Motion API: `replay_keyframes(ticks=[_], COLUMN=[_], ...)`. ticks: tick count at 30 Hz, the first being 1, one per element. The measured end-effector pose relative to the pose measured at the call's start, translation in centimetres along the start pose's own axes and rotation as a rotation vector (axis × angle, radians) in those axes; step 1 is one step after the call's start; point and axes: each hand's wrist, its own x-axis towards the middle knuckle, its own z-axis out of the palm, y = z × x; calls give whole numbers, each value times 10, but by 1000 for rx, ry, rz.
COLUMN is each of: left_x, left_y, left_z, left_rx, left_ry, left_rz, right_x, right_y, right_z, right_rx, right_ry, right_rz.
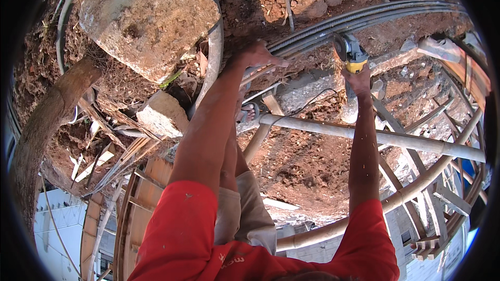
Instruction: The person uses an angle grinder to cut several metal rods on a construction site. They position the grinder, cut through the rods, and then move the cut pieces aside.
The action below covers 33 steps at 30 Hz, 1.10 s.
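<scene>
A bundle of long ribbed steel rebar (375,14) curves across the far side, over reddish soil. My left hand (259,55) is closed over the bundle near its left part, thumb stretched along the bars; its other fingers are partly hidden. To the right, my right hand (358,79) grips the yellow and grey body of an angle grinder (354,58). The grinder's dark disc sits at the near edge of the bars; whether it touches them I cannot tell. Small bright flecks show by my right forearm. A dark cord trails leftward below the grinder.
A large rough stone (151,18) lies at the far left, with a smaller stone (162,114) nearer. A thick tree trunk (47,119) leans at the left. A bamboo pole (375,135) crosses below my right hand. Wooden planks (469,73) and poles crowd the right side.
</scene>
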Motion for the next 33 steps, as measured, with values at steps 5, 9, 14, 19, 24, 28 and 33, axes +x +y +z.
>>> replay_keyframes(ticks=[5, 9, 14, 19, 24, 28, 33], left_x=[-4, -5, -2, 2, -18, -6, 1], left_y=[12, 1, 8, 4, 31, 5, 5], left_z=[-6, 0, -2, -2, -17, 6, 0], left_rx=[-30, -99, -35, -24, -27, -77, -85], left_ry=[-45, 24, 3, -20, -55, 91, -22], left_rz=[5, -18, -22, -36, -60, -72, -70], right_x=[-2, 4, 2, 3, -5, -5, -6], right_y=[15, 11, 23, 27, 19, -13, -9], right_z=[-6, -1, -3, -4, -12, -6, -4], right_rx=[11, -30, 8, -31, -45, -67, -48], right_ry=[24, 34, 41, 31, 45, 0, 17], right_rz=[72, -42, -79, -72, -41, 32, 31])
